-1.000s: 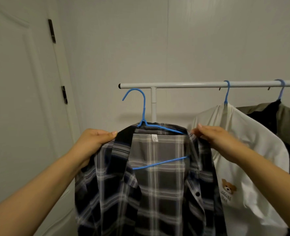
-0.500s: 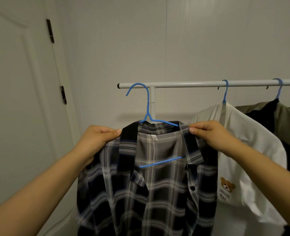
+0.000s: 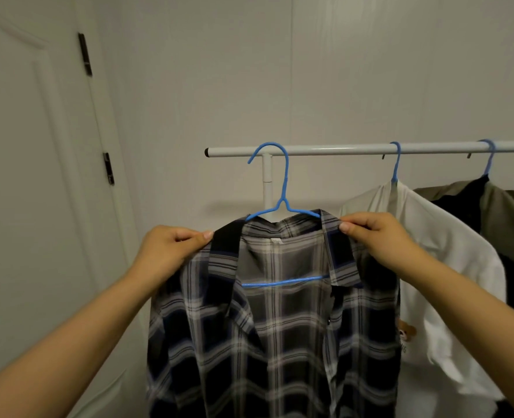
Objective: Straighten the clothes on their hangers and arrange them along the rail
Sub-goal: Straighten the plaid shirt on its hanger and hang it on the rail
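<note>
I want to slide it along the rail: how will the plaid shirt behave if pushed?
The plaid shirt drapes in soft folds, so probably floppy and light. Its thin blue hanger would likely swing or tilt; push the hook.

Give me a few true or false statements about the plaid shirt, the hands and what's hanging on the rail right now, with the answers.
1. Both hands grip the plaid shirt at its shoulders. True: left hand, right hand.
2. The plaid shirt's hanger is red. False: it is blue.
3. A white T-shirt hangs to the right of the plaid shirt. True.
4. The plaid shirt is buttoned up to the collar. False: its front hangs open.
5. The rail holds no other hangers. False: two more blue hooks sit over it, further right.
</note>
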